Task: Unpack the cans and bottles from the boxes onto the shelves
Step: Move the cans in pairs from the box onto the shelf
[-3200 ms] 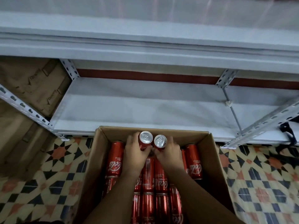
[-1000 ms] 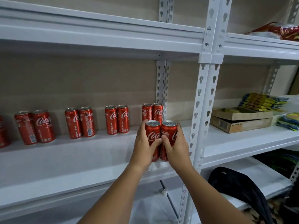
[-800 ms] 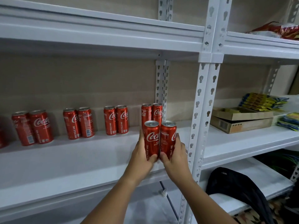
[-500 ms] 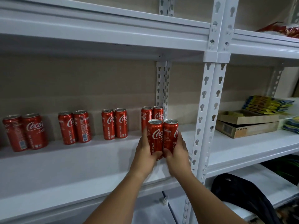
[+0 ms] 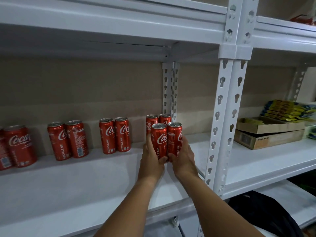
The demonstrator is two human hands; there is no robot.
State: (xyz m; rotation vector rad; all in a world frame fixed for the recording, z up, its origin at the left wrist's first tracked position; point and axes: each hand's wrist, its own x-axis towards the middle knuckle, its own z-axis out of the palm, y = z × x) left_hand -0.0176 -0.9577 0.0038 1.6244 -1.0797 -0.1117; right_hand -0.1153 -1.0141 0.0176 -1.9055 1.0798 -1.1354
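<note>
Two slim red cola cans are held side by side over the white shelf [image 5: 85, 182]. My left hand [image 5: 151, 161] grips the left can [image 5: 158, 139], and my right hand [image 5: 183, 159] grips the right can [image 5: 174, 136]. Both cans are upright, just in front of a pair of red cans [image 5: 158, 119] standing at the back by the rear post. Whether the held cans touch the shelf I cannot tell. More pairs of red cans stand along the back: one pair [image 5: 115, 135], another pair [image 5: 68, 139], and a far-left pair [image 5: 16, 146].
A white slotted upright post [image 5: 222, 117] stands right of my hands. Beyond it, the neighbouring shelf holds flat cardboard trays [image 5: 268, 134] and yellow packets [image 5: 283, 110]. A black bag [image 5: 263, 214] lies on the lower shelf. Another shelf [image 5: 111, 28] runs overhead.
My hands lifted two cans out of the box on the floor and up to the shelf. In the last second they carried the cans deeper, close to the back pair.
</note>
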